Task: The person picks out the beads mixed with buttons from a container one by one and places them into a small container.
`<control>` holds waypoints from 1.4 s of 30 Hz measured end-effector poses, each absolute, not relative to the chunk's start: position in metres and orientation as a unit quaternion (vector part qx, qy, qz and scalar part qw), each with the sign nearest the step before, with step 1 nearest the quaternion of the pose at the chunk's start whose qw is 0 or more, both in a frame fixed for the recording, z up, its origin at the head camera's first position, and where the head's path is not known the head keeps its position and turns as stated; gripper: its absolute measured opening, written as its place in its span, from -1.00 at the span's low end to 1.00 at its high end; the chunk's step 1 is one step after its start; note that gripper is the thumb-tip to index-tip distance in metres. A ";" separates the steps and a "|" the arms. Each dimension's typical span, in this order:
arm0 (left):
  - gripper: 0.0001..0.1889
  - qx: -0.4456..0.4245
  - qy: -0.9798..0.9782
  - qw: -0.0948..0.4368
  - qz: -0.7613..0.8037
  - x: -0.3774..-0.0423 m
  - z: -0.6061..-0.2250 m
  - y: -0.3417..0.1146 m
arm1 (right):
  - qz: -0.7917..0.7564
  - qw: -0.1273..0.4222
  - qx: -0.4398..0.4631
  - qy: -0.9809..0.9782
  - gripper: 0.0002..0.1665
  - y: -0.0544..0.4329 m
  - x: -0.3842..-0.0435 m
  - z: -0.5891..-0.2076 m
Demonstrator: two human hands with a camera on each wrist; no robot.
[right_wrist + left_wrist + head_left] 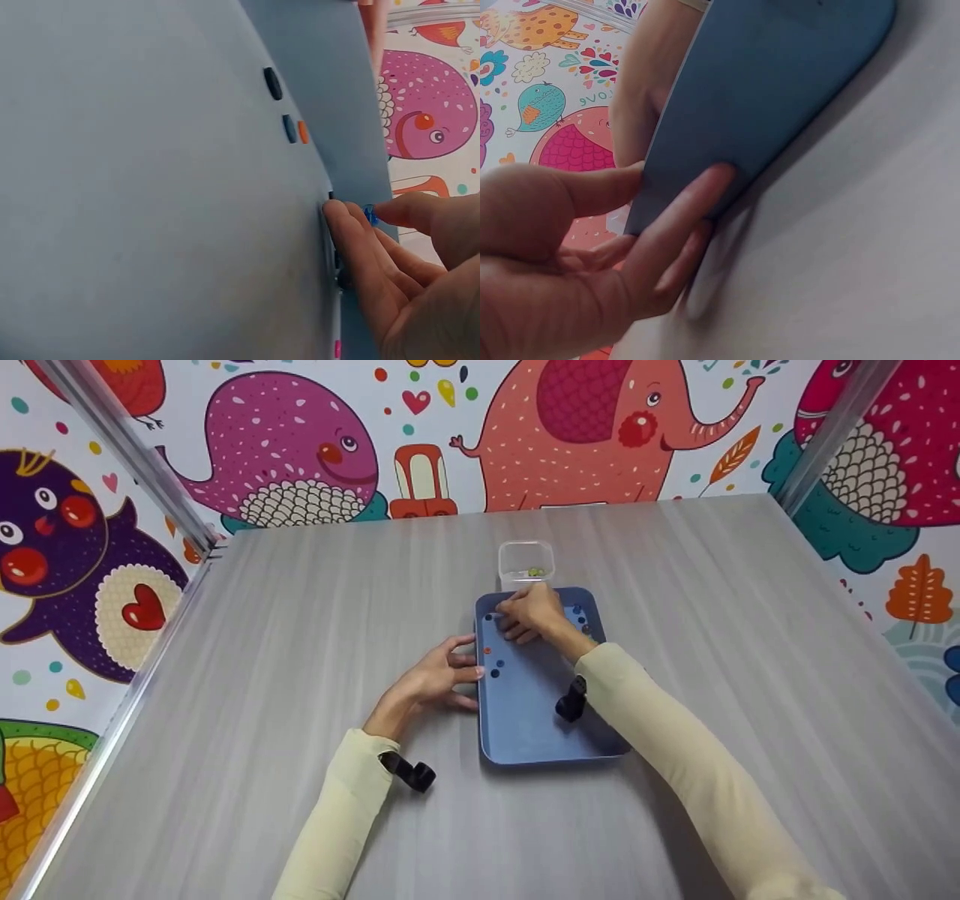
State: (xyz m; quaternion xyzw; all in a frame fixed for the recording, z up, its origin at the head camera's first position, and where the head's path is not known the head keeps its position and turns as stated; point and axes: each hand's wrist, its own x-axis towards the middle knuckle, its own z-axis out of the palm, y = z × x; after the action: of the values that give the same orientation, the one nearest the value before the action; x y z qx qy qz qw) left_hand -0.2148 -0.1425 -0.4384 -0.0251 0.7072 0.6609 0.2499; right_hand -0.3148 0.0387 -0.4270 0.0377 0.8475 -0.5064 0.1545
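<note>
A blue rectangular tray [525,720] lies on the table, with several small buttons scattered in it. At its left side, my left hand [439,675] rests fingertips against the outer wall [742,97] and rim, its fingers only slightly bent. My right hand [534,613] is over the tray's far end. Between its thumb and finger it pinches a shiny blue button [370,215], the other fingers reaching down to the tray floor. Dark buttons [273,83] and an orange button [303,132] lie along the left wall.
A clear plastic box [526,559] with a few yellow-green pieces [535,572] stands just beyond the tray's far edge. More dark buttons [581,619] lie by the far right wall. A patterned wall [435,435] closes off the table's back.
</note>
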 end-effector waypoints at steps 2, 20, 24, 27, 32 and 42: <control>-0.29 -0.024 0.706 0.250 0.662 -0.215 -0.438 -0.143 | -0.512 0.157 0.037 0.843 -0.73 0.041 -0.314 -0.424; -0.27 -0.022 0.708 0.246 0.662 -0.214 -0.438 -0.143 | -0.551 0.158 0.006 0.819 -0.65 0.061 -0.310 -0.395; -0.28 -0.022 0.706 0.248 0.663 -0.215 -0.439 -0.143 | -0.551 0.149 -0.002 0.821 -0.65 0.066 -0.310 -0.394; -0.27 -0.024 0.706 0.249 0.663 -0.215 -0.438 -0.143 | -0.556 0.139 -0.005 0.820 -0.66 0.071 -0.311 -0.394; -0.27 -0.028 0.705 0.251 0.662 -0.215 -0.437 -0.143 | -0.574 0.126 -0.004 0.809 -0.69 0.080 -0.315 -0.391; -0.27 -0.025 0.712 0.247 0.656 -0.215 -0.438 -0.144 | -0.589 0.109 -0.002 0.801 -0.66 0.094 -0.325 -0.386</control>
State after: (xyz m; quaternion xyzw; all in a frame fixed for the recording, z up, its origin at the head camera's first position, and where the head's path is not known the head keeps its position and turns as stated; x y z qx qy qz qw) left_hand -0.2152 -0.1436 -0.4381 -0.0246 0.7125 0.6563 0.2471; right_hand -0.3247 0.0937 -0.3857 -0.0015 0.8008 -0.5888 0.1094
